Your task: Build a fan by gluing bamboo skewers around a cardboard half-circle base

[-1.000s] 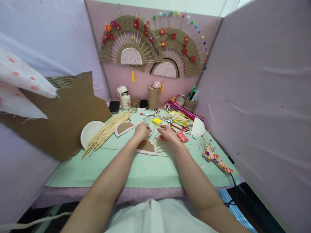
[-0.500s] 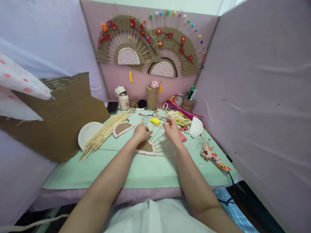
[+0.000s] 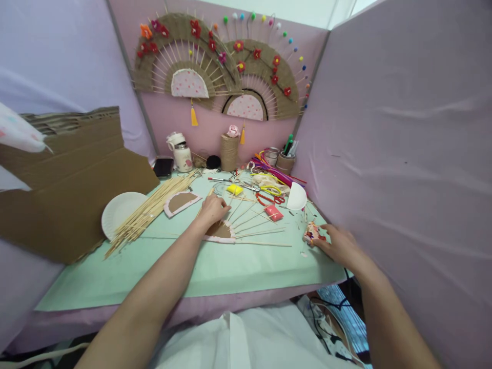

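Cardboard half-disc (image 3: 221,230), brown with a pale rim, lay flat on the green tabletop (image 3: 230,277), near its middle and partly under the left forearm. Largest thing about: a brown cardboard sheet (image 3: 86,197), leaning at the left. Next down, a bundle of loose sticks (image 3: 149,215) overlapping a white plate (image 3: 115,207). Left hand (image 3: 215,209) was over the half-disc's far edge, grip narrow, fingertips by the sticks; whether one was pinched, could not tell. Right hand (image 3: 340,248), well apart, had thumb and fingers about a patterned gun-shaped tool (image 3: 311,234); how firmly the grip had closed, could not tell. Smaller yet, a red packet (image 3: 274,212) lay by the fan of sticks. Thinnest, the fanned sticks (image 3: 263,244) spread rightward from the curved rim. Judged the half-disc light and fairly stiff, its sticks easily bent or knocked askew: best held by the padded straight edge, clear of the sticks. Tool likely hard and light, surest at its handle, mostly hidden under the palm.
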Tool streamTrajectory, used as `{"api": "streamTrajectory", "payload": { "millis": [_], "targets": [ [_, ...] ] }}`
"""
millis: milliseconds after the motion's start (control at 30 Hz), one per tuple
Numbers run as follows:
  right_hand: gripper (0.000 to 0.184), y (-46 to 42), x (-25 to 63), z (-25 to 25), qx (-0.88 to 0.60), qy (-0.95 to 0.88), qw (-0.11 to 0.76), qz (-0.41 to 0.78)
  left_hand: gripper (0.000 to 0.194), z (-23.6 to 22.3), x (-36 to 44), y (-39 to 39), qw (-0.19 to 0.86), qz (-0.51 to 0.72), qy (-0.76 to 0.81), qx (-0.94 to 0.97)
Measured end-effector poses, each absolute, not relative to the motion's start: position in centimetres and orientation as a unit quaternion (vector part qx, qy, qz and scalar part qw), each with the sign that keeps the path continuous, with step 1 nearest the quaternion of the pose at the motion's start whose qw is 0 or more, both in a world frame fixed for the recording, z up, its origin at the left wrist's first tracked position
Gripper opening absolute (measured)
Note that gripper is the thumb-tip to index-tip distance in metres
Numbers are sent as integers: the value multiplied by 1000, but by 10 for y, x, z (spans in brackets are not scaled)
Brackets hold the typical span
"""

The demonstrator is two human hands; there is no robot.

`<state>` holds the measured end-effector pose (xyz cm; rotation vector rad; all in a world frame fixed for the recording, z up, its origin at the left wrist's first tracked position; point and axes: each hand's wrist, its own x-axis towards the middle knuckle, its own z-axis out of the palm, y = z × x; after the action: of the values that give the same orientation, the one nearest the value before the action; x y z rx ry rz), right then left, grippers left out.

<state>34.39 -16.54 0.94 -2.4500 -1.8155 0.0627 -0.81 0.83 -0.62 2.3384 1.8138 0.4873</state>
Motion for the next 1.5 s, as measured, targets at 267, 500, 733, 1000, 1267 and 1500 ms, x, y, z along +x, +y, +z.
{"api": "streamTrajectory", "payload": {
  "millis": [267, 500, 733, 1000, 1267, 1500],
  "targets": [
    [69, -165, 347, -14, -813, -580, 33, 36, 28, -10, -7, 12, 66, 153, 605, 779],
    [63, -169, 356, -17, -818, -568, 25, 87, 25, -12, -6, 12, 68, 163, 604, 777],
    [53, -171, 361, -7, -813, -579, 63, 8, 24, -12, -6, 13, 84, 166, 613, 768],
    [41, -185, 341, 51, -768, -529, 344, 108, 22, -9, -5, 15, 114, 178, 601, 771],
    [33, -124, 238, 78, -618, -548, 335, 454, 24, -7, -8, 15, 153, 173, 597, 769],
    [28, -84, 181, 72, -609, -592, 169, 499, 24, -1, -10, 12, 187, 183, 588, 765]
  ]
}}
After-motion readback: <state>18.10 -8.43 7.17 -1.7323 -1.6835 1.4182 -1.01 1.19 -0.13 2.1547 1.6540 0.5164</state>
